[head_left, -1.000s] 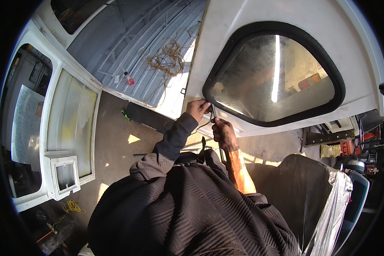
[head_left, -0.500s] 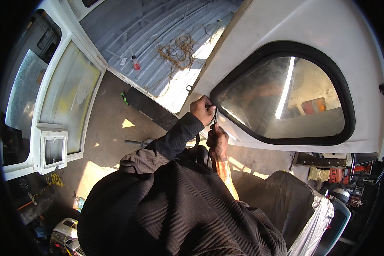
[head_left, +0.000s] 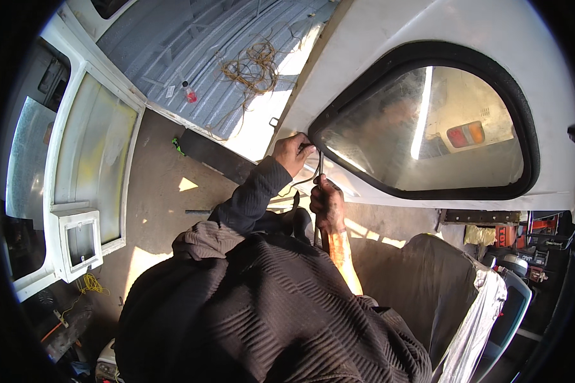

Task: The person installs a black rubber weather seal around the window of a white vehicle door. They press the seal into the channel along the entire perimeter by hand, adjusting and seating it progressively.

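Observation:
A window [head_left: 390, 127] with a thick black rubber seal [head_left: 421, 193] is set in a white vehicle panel at the right. At the seal's left corner my left hand [head_left: 292, 154] is closed, thumb and fingers pinched at a thin black strip [head_left: 312, 179] that hangs down in a loose curve. Just below, my right hand [head_left: 328, 203] is wrapped around a thin dark rod-like tool [head_left: 321, 165]. Its tip points up to the same corner, close to my left fingertips. The exact contact between tip and seal is too small to make out.
A grey ribbed cargo floor [head_left: 172, 57] ahead bears a tangled brown rope [head_left: 252, 67] and a small bottle [head_left: 190, 93] with red liquid. At the left stands a white door [head_left: 86, 159] with glass. A dark cover [head_left: 421, 281] drapes over something at lower right.
My view has shifted slightly, so the window sits higher. My left hand has opened its grip a little and pinches nearer the corner; the strip's loose curve now shows between my hands.

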Motion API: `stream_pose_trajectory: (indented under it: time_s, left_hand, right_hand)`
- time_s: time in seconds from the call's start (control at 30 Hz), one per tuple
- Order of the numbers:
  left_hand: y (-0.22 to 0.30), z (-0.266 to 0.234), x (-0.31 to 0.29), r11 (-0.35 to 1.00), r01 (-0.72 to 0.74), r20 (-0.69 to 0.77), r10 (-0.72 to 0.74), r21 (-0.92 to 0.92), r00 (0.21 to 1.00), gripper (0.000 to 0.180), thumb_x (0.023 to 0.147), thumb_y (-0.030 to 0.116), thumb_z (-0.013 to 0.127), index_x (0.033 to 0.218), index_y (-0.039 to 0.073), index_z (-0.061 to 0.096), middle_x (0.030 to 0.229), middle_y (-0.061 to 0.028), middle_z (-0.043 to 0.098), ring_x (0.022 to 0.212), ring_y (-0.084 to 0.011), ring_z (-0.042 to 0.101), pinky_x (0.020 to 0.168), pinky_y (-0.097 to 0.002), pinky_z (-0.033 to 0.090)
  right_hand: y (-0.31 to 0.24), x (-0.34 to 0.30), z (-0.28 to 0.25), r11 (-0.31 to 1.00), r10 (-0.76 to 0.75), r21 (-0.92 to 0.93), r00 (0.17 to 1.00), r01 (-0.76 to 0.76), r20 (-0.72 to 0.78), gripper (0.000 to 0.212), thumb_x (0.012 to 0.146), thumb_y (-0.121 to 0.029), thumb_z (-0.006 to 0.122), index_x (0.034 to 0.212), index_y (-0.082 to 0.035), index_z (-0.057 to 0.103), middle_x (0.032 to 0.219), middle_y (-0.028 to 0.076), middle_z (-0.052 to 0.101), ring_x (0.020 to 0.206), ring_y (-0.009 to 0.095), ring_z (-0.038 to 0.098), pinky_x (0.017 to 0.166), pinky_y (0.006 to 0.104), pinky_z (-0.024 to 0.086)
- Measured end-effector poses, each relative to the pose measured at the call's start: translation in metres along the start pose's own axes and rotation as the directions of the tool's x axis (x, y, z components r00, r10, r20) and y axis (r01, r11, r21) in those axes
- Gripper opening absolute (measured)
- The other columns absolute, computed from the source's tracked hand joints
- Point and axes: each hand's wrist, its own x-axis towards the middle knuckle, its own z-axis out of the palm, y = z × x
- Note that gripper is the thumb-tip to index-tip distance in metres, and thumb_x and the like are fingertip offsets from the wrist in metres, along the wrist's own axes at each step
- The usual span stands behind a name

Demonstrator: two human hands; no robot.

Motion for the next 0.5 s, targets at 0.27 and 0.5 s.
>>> stream_pose_trajectory:
  time_s: [0.27, 0.5]
  left_hand:
    - [0.007, -0.014, 0.015, 0.965, -0.118, 0.151, 0.084, 0.234, 0.985, 0.023, 0.085, 0.020, 0.062, 0.079, -0.002, 0.061, 0.070, -0.0217, 0.061, 0.070, -0.0404, 0.060, 0.062, -0.0446, 0.048]
    - [0.006, 0.000, 0.009, 0.963, -0.149, 0.007, 0.152, 0.225, 0.988, 0.015, 0.082, 0.012, 0.062, 0.076, -0.001, 0.058, 0.071, -0.0219, 0.061, 0.068, -0.0402, 0.061, 0.060, -0.0437, 0.048]
  right_hand:
    - [0.008, -0.008, 0.028, 0.965, -0.178, -0.231, 0.957, 0.124, -0.229, 0.027, 0.093, -0.025, 0.054, 0.081, -0.001, 0.058, 0.054, -0.003, 0.042, 0.042, 0.005, 0.032, 0.038, 0.0227, 0.023]
    - [0.011, -0.006, 0.048, 0.982, -0.132, -0.174, 0.937, 0.078, -0.324, 0.027, 0.094, -0.026, 0.052, 0.082, -0.002, 0.054, 0.051, -0.005, 0.038, 0.035, 0.006, 0.029, 0.033, 0.0230, 0.022]
